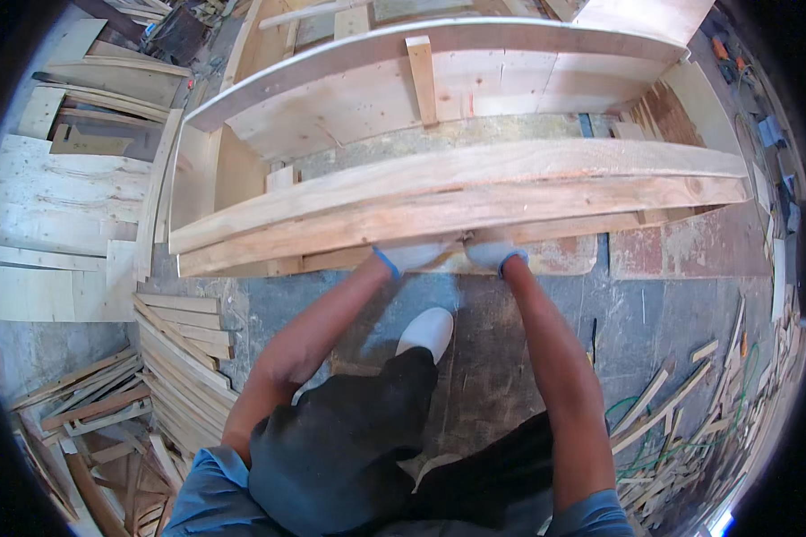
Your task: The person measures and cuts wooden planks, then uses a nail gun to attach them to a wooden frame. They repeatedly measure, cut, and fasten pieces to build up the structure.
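Note:
Both my hands wear white gloves with blue cuffs. My left hand [414, 255] and my right hand [493, 253] grip the underside of a stack of long pale wooden planks [457, 192] held crosswise in front of me. The fingers are hidden behind the plank edge. The planks span from the left to the right above an open wooden box frame [242, 107]. Below them my white shoe [427, 329] stands on the dark floor.
A pile of short boards [184, 358] lies at my left on the floor. Plywood sheets [58, 192] cover the far left. Thin wood offcuts and a green cable [690, 403] litter the right side. Tools lie at the far right edge.

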Demonstrator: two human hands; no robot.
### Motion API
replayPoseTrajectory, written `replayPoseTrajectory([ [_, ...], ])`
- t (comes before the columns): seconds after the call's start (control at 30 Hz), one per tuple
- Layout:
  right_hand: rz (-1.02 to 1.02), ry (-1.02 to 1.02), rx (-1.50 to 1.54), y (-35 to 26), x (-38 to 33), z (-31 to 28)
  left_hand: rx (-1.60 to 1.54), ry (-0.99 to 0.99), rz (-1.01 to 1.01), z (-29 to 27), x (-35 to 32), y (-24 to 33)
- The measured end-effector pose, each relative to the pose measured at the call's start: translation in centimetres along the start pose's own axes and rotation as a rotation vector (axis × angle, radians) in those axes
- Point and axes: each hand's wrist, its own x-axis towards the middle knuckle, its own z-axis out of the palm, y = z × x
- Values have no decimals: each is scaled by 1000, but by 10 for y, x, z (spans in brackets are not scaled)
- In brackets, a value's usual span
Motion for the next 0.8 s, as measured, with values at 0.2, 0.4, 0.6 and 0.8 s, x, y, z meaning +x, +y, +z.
replayPoseTrajectory([
  [0.2, 82, -201, 166, -21, -10, -34, -51, -230, -250, -31, 16, 42],
  [0.4, 126, -246, 131, -27, -17, -47, -39, -258, -326, -25, 19, 32],
  [0.6, 180, -260, 147, -33, -15, -50, 40, -239, -372, -31, 16, 49],
  [0.8, 65, -184, 191, -21, -12, -37, -90, -206, -286, -23, 17, 32],
])
